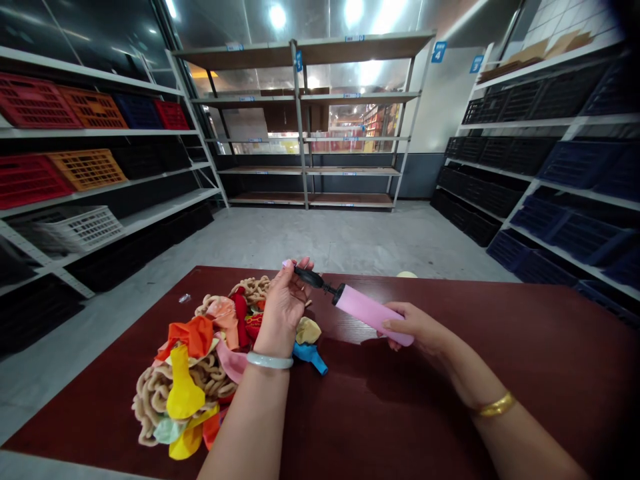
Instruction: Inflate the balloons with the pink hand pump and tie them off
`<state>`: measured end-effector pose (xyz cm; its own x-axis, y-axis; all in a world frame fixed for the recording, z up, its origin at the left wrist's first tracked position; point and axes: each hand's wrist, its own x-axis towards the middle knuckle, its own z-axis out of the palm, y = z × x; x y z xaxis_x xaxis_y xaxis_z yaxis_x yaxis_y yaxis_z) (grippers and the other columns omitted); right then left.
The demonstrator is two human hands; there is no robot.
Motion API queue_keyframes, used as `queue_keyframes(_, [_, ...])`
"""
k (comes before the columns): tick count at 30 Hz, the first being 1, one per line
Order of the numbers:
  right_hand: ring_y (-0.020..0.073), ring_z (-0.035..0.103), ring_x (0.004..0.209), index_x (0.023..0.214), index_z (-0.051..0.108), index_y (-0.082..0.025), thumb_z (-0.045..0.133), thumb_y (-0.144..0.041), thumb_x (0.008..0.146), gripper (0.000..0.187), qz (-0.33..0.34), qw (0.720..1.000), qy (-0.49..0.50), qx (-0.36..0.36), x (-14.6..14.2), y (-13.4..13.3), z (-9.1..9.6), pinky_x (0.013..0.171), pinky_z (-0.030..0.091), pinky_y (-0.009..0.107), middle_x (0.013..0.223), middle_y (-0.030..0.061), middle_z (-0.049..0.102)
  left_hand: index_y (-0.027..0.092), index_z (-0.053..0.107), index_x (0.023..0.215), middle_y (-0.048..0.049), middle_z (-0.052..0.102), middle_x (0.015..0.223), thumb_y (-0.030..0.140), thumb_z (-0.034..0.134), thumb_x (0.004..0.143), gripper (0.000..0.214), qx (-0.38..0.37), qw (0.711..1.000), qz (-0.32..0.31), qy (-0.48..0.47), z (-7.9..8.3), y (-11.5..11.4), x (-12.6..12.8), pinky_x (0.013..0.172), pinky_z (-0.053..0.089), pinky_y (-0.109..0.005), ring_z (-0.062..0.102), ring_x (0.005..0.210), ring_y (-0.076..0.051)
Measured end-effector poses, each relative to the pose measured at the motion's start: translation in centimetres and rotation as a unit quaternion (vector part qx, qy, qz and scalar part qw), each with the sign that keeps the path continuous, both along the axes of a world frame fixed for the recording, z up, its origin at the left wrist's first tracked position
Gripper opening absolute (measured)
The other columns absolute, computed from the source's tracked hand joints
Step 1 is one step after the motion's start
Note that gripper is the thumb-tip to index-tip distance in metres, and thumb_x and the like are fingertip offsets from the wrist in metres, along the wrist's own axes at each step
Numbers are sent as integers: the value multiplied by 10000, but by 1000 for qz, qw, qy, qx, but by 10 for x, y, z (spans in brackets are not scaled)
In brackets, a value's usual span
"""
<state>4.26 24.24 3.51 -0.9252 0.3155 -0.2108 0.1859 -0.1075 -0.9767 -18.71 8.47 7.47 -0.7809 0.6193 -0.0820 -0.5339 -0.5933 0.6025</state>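
Observation:
A balloon hand pump with a pink barrel (370, 312) is held above the table, tilted down to the right. My right hand (407, 325) is wrapped round the lower end of the barrel. The fingers of my left hand (287, 297) are closed at the pump's black end piece (309, 277). A small pink bit (287, 264) shows at those fingertips, too small to name. Below my left hand lies a pile of uninflated balloons, among them a yellow balloon (184, 387), an orange balloon (193, 333) and a blue balloon (311, 357). Tan, rope-like coils (155, 399) lie among them.
The dark red table (450, 400) stretches across the front. A small clear scrap (185, 298) lies near its far left edge. Beyond the grey floor (325, 233) stands a metal rack (300, 133). Shelves with plastic crates (90, 168) line both sides.

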Motion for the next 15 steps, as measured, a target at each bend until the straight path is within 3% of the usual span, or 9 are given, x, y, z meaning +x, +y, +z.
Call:
queue_keyframes(8, [117, 610, 488, 970, 626, -123, 778, -487, 690, 484, 25, 993, 55, -100, -13, -18, -10, 435, 496, 223, 774, 72, 697, 174, 703, 967, -93, 745, 982, 360, 760, 761, 284, -23, 984, 122, 131, 8, -6, -7, 823, 561, -349, 698, 990, -220])
queue_keyframes(12, [111, 606, 481, 963, 626, -115, 777, -486, 694, 483, 35, 991, 69, -108, -12, -17, -9, 433, 497, 218, 775, 74, 697, 154, 732, 932, -82, 751, 926, 326, 816, 677, 318, -61, 967, 179, 173, 9, -5, -6, 829, 547, -327, 711, 907, -203])
queue_keyframes(15, [116, 609, 484, 953, 624, -116, 776, -487, 692, 479, 41, 992, 66, -102, -11, -17, -9, 431, 498, 223, 775, 77, 698, 135, 739, 909, -60, 748, 889, 317, 789, 699, 282, -92, 947, 223, 210, 5, -5, -7, 862, 538, -338, 702, 828, -176])
